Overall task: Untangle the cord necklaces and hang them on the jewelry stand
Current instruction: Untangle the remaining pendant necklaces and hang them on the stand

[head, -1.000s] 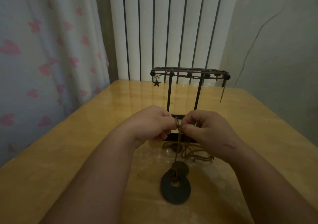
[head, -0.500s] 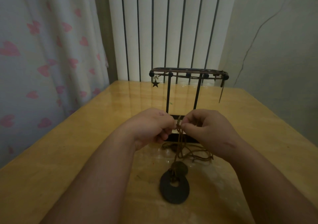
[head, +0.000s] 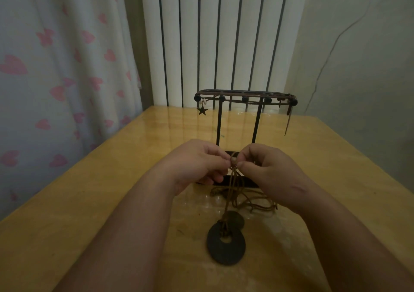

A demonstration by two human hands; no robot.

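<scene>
While pinching cord (head: pixel 233 179), hands knuckle-to-knuckle.

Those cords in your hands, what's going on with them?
The person's left hand and right hand pinch a knot in brown cords. A dark ring pendant rests on the table below. The jewelry stand behind already carries a star charm.

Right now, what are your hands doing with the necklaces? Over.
Left hand and right hand both pinching the cord knot. Disc pendant on the table. Jewelry stand behind, unobstructed.
</scene>
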